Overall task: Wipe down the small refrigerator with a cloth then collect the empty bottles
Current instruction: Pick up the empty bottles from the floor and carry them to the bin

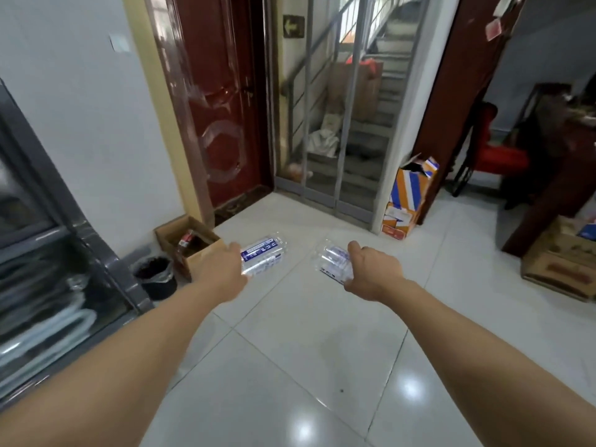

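Currently both arms are stretched forward over the white tiled floor (322, 350), one clear plastic bottle per hand.

Left hand (222, 269): fingers curled round a clear bottle with a blue-and-white label (263, 254); the bottle lies roughly sideways, sticking out to the right of the hand. How many bottles are in that grip is hard to tell through the blur.

Right hand (371, 272): wrapped round a second clear bottle (332, 261), crumpled-looking, label partly visible, pointing left toward the other one. The two bottles are near each other but apart.

Refrigerator (48, 269): dark-framed glass front along the left edge of view, blurred, just beside the left forearm. Contents behind the glass are unreadable.

Other stuff:
- Open cardboard box (193, 250) on the floor against the left wall, just behind the left hand, with a dark bottle with a red label (187, 241) in it.
- Small black bin (156, 277) with a liner, between the box and the refrigerator.
- Dark red door (219, 108) ahead, with a glass partition (338, 124) to its right and stairs behind it.
- Orange, blue and white carton (409, 195) standing at the partition's right end.
- Brown cardboard box (561, 262) at far right on the floor.
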The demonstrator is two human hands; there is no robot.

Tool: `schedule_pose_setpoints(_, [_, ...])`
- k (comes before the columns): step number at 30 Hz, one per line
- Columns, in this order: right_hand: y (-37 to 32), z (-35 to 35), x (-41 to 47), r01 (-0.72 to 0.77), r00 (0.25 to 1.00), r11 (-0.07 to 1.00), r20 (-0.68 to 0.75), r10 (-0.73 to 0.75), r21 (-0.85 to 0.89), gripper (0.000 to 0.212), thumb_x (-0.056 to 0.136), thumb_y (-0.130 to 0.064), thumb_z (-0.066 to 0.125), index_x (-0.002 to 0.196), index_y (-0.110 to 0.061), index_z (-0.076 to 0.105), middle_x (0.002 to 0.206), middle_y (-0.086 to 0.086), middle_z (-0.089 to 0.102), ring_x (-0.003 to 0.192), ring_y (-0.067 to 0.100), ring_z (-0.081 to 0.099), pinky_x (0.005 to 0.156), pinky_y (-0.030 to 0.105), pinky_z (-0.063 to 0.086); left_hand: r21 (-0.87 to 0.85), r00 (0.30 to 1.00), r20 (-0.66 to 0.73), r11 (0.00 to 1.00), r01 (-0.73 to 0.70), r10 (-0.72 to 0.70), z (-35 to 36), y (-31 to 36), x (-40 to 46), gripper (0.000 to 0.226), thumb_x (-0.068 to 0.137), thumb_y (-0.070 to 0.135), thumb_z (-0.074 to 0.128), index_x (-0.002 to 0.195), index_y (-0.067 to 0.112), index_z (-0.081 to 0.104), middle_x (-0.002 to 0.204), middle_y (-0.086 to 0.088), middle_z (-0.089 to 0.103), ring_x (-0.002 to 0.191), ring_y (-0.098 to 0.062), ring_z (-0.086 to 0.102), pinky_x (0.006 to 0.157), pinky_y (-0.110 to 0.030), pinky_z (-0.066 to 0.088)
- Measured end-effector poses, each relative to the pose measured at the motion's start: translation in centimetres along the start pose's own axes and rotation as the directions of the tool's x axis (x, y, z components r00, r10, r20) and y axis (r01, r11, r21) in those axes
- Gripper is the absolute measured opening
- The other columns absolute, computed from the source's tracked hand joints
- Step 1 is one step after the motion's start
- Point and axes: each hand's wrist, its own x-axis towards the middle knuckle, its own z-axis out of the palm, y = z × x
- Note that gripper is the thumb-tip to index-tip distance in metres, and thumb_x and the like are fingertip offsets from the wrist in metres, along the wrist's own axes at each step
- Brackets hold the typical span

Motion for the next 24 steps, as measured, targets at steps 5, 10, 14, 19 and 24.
schedule_pose_setpoints(5, [4.9, -1.5, 10.4, 0.047, 0.998, 0.999, 0.041, -0.047, 0.003, 0.051, 0.083, -0.036, 0.063, 0.121, -0.016, 0.036, 0.106, 0.006, 0.058, 0.09, 0.024, 0.059, 0.073, 0.036, 0.053, 0.045, 0.999, -0.046, 0.999, -0.002, 0.004, 0.6, 3.5, 9.2, 0.04, 0.081, 0.039, 0.056, 0.115, 0.021, 0.043, 0.111, -0.005, 0.058, 0.098, -0.025, 0.057, 0.064, -0.033, 0.038])
schedule_pose_setpoints(10, [6.9, -2.4, 21.6, 0.131, 0.991, 0.991, 0.005, -0.131, 0.029, 0.051, 0.083, -0.034, 0.063, 0.122, -0.015, 0.037, 0.105, 0.007, 0.059, 0.089, 0.025, 0.06, 0.077, 0.04, 0.055, 0.023, 0.993, 0.024, 0.993, 0.117, -0.117, 0.5, 3.7, 19.0, 0.05, 0.08, 0.041, 0.061, 0.119, 0.017, 0.04, 0.118, -0.008, 0.054, 0.105, -0.03, 0.056, 0.08, -0.04, 0.05])
schedule_pose_setpoints(14, [6.8, -2.9, 31.8, 0.18, 0.983, 0.984, -0.029, -0.18, -0.002, 0.047, 0.083, -0.034, 0.063, 0.118, -0.016, 0.038, 0.103, 0.004, 0.059, 0.086, 0.024, 0.059, 0.07, 0.036, 0.052, 0.05, 0.987, 0.01, 0.986, 0.16, -0.161, 1.1, 3.4, 28.2, 0.044, 0.084, 0.035, 0.055, 0.12, 0.016, 0.04, 0.118, -0.009, 0.055, 0.106, -0.029, 0.056, 0.079, -0.038, 0.047])
schedule_pose_setpoints(19, [6.4, -3.9, 44.4, 0.219, 0.975, 0.976, -0.044, -0.219, -0.01, 0.049, 0.082, -0.036, 0.065, 0.119, -0.016, 0.039, 0.103, 0.003, 0.06, 0.083, 0.023, 0.059, 0.066, 0.034, 0.051, -0.006, 0.974, 0.047, 0.975, 0.221, -0.22, 0.6, 2.7, 40.2, 0.04, 0.085, 0.033, 0.056, 0.118, 0.015, 0.041, 0.114, -0.009, 0.057, 0.102, -0.03, 0.058, 0.084, -0.041, 0.05])
schedule_pose_setpoints(24, [6.1, -4.3, 55.6, 0.258, 0.965, 0.966, -0.047, -0.257, 0.0, 0.047, 0.082, -0.034, 0.063, 0.118, -0.015, 0.04, 0.104, 0.003, 0.06, 0.085, 0.025, 0.059, 0.065, 0.034, 0.048, -0.04, 0.969, 0.054, 0.97, 0.241, -0.239, 0.4, 1.7, 50.2, 0.041, 0.085, 0.032, 0.054, 0.12, 0.015, 0.039, 0.116, -0.011, 0.056, 0.103, -0.031, 0.057, 0.086, -0.041, 0.049])
